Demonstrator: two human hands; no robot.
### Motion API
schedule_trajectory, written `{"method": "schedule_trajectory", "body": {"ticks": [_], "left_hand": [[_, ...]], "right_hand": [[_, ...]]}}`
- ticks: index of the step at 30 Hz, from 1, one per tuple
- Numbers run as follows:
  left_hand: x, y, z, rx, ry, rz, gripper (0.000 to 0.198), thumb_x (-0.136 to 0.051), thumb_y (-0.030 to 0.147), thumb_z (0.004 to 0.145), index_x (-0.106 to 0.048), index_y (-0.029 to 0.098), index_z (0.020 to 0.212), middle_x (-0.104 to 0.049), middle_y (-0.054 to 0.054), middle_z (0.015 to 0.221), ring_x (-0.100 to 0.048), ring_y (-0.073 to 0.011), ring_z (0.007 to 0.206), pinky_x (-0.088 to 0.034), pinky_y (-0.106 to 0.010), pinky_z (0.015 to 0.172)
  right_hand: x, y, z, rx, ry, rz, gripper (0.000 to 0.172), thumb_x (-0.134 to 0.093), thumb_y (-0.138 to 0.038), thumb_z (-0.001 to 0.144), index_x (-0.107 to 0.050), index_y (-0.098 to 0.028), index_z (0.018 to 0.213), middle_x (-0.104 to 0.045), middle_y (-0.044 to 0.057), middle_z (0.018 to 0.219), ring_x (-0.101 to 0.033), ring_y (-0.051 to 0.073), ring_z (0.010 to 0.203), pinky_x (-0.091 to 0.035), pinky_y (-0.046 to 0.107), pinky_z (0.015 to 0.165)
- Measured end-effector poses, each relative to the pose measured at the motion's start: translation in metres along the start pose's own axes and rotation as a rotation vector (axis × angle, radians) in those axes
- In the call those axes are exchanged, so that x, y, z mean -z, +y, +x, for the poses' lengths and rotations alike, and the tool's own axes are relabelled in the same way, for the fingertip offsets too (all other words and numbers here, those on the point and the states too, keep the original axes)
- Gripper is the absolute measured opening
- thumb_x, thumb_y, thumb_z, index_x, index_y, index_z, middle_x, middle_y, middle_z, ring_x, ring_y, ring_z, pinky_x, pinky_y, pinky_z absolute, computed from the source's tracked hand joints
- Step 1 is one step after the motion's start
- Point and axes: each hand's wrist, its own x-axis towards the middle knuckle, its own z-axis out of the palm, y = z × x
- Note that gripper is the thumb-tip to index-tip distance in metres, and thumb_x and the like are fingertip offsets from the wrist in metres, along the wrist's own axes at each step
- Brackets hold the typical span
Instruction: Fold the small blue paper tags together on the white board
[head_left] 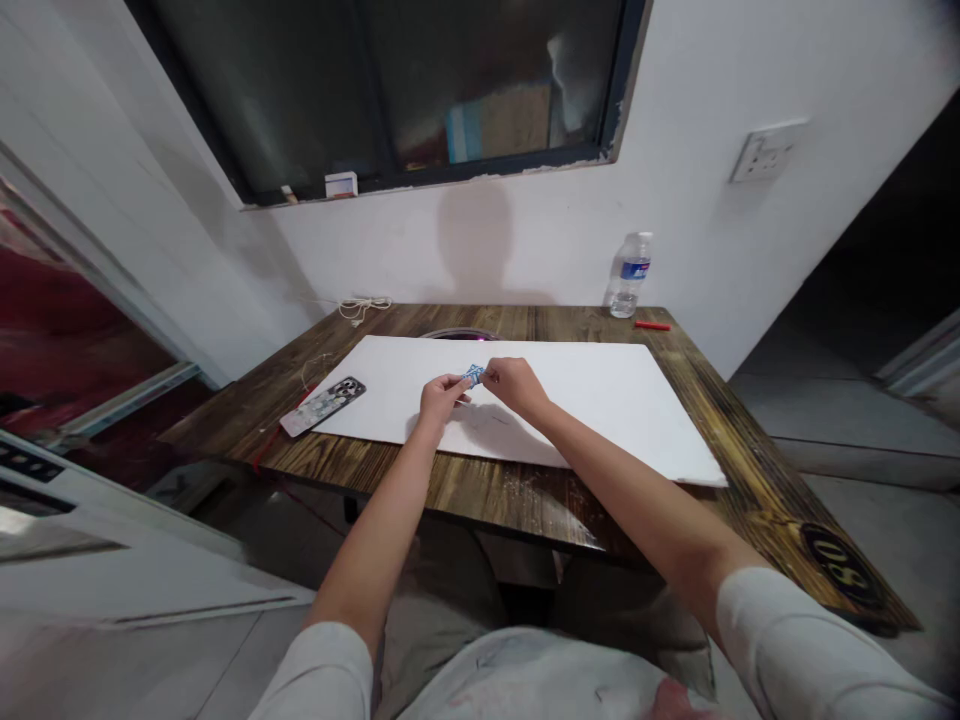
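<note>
A small blue-and-white patterned piece (473,375) is held above a white board (600,385); its kind is too small to tell. My left hand (442,396) pinches its left side between thumb and fingers. At its right end, the curled fingers of my right hand (512,378) close on the edge, the fingertips partly hidden. Both hands cast shadows on the board, where faint dark marks show just below them.
The board lies on a dark wooden table (480,485). A phone (324,405) rests at its left edge. Behind are a coiled white cable (365,308), a water bottle (631,275) and a red pen-like stick (652,325). A round "80" plaque (841,565) marks the right corner.
</note>
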Motion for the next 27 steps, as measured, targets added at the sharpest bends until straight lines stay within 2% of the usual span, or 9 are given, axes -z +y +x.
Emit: {"method": "schedule_trajectory", "body": {"ticks": [3,8,12,17,21,24,27], "left_hand": [[0.000,0.001,-0.001,-0.024,-0.037,0.013,0.046,-0.087,0.050,0.048,-0.069,0.016,0.073,-0.069,-0.002,0.067,-0.063,-0.0126,0.054,-0.043,-0.021,0.053],[0.002,0.001,0.000,-0.044,-0.021,-0.020,0.052,-0.087,0.055,0.046,-0.068,0.015,0.074,-0.068,-0.002,0.066,-0.063,-0.0133,0.054,-0.044,-0.022,0.053],[0.003,0.002,0.002,-0.049,0.008,-0.031,0.054,-0.087,0.056,0.045,-0.068,0.015,0.073,-0.067,-0.001,0.063,-0.064,-0.0138,0.055,-0.043,-0.022,0.053],[0.004,0.003,0.004,-0.054,0.060,-0.035,0.052,-0.086,0.055,0.048,-0.069,0.015,0.077,-0.067,-0.002,0.063,-0.064,-0.0142,0.056,-0.042,-0.022,0.053],[0.004,0.001,0.005,-0.059,0.099,-0.039,0.047,-0.084,0.050,0.054,-0.072,0.015,0.083,-0.068,-0.002,0.066,-0.064,-0.0129,0.057,-0.041,-0.021,0.053],[0.004,-0.001,0.006,-0.046,0.122,-0.034,0.043,-0.083,0.045,0.056,-0.073,0.015,0.085,-0.070,-0.003,0.068,-0.063,-0.0120,0.056,-0.041,-0.020,0.052],[0.004,-0.002,0.005,-0.018,0.136,-0.030,0.040,-0.083,0.042,0.057,-0.073,0.015,0.086,-0.071,-0.003,0.071,-0.063,-0.0118,0.057,-0.042,-0.020,0.052]], "right_hand": [[-0.010,-0.001,-0.003,0.009,-0.013,0.065,0.017,-0.060,-0.018,0.084,-0.069,-0.015,0.070,-0.067,0.004,0.066,-0.054,0.013,0.061,-0.033,0.023,0.060],[-0.020,0.002,-0.002,0.070,-0.010,0.188,0.017,-0.061,-0.020,0.087,-0.073,-0.016,0.076,-0.067,0.003,0.069,-0.055,0.013,0.063,-0.035,0.022,0.062],[-0.022,0.000,-0.001,0.121,-0.055,0.221,0.013,-0.062,-0.016,0.086,-0.075,-0.018,0.084,-0.067,0.003,0.077,-0.056,0.013,0.069,-0.038,0.022,0.066],[-0.020,-0.008,-0.002,0.129,-0.111,0.229,0.021,-0.058,-0.011,0.086,-0.077,-0.019,0.092,-0.065,0.003,0.082,-0.057,0.012,0.070,-0.041,0.022,0.068],[-0.010,-0.003,0.005,0.064,-0.151,0.238,0.024,-0.059,-0.010,0.086,-0.076,-0.021,0.100,-0.068,0.005,0.095,-0.059,0.012,0.073,-0.044,0.023,0.073],[0.009,0.013,0.012,0.035,-0.209,0.198,0.023,-0.063,-0.014,0.086,-0.075,-0.022,0.104,-0.069,0.004,0.098,-0.061,0.012,0.077,-0.044,0.022,0.074],[0.031,0.034,0.017,0.034,-0.416,0.022,0.022,-0.072,-0.020,0.080,-0.076,-0.020,0.102,-0.072,0.004,0.091,-0.062,0.015,0.079,-0.044,0.023,0.073]]}}
